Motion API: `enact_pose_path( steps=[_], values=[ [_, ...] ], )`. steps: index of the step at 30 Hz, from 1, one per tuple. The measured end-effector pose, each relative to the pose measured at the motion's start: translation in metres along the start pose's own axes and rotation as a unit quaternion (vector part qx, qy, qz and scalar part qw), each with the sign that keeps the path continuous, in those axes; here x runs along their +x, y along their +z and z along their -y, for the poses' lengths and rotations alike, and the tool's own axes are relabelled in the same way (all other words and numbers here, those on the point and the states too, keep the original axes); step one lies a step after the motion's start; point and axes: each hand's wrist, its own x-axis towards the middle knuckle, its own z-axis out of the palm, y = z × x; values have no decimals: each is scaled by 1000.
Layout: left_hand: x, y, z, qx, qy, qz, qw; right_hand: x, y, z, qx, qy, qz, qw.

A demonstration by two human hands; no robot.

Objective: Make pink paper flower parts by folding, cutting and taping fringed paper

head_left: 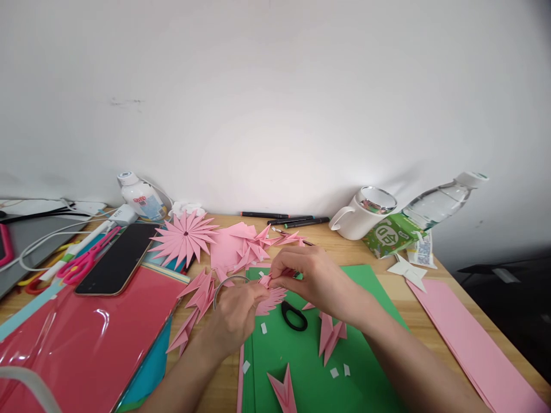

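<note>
My left hand and my right hand meet over the green paper, fingertips pinched on a small piece of folded pink paper. The fingers cover much of that piece. Just beneath it spreads a pleated pink paper shape, partly hidden. A black scissors handle lies below my right hand. Folded pink paper pieces rest on the green sheets, with another folded pink piece near the front. To the left of my left hand are more folded pink pieces.
A pink paper star wheel, phone and pink scissors lie left. Black markers sit by the wall. A white mug, green box and tilted bottle stand back right. Pink strips lie right.
</note>
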Motion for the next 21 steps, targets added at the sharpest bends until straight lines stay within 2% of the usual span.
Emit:
enact_pose_path(
  steps=[9, 15, 21],
  values=[
    [-2, 1, 0, 8, 2, 2, 1000, 0, -3, -1, 7, 6, 15, 1000],
    [-5, 2, 3, 4, -13, 4, 1000, -4, -4, -1, -91, -89, 10, 992],
    [-3, 2, 3, 19, -9, 6, 1000, -11, -2, 4, -254, -162, 42, 952]
  ],
)
